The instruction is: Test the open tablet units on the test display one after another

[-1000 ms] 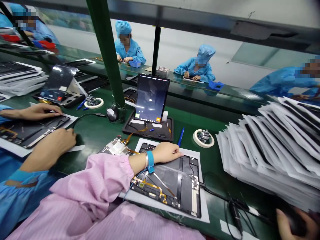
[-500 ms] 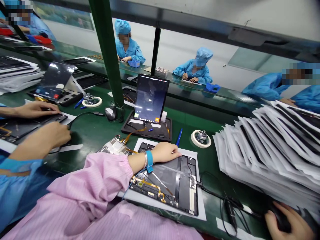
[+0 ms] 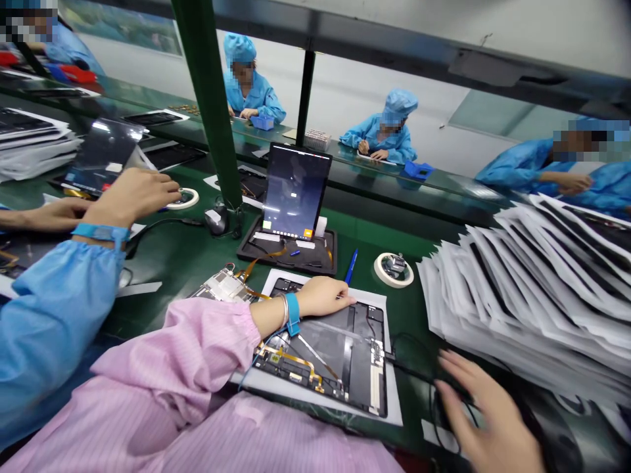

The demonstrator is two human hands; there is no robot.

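Observation:
My left hand (image 3: 323, 295), in a pink sleeve with a blue wrist strap, lies on the top edge of an opened tablet (image 3: 340, 355), its fingers pointing right and holding nothing. The tablet lies back-open on a white sheet (image 3: 394, 407) and shows black panels and orange flex cables. At the lower right my right hand (image 3: 488, 420) is blurred, with its fingers spread above the black cables (image 3: 414, 374) that run into the tablet's right side. It holds nothing.
An upright tablet screen (image 3: 296, 190) stands in a black tray (image 3: 325, 253) behind my tablet. A blue pen (image 3: 350, 266) and a tape roll (image 3: 393, 269) lie beside it. At right is a stack of sheeted tablets (image 3: 532, 276). A co-worker's hand (image 3: 133, 194) reaches at left, near a green post (image 3: 207, 98).
My right hand has left the dark object at the lower right and swung left over the cables. The co-worker's blue-sleeved hand has lifted and reached forward. My left hand stays put.

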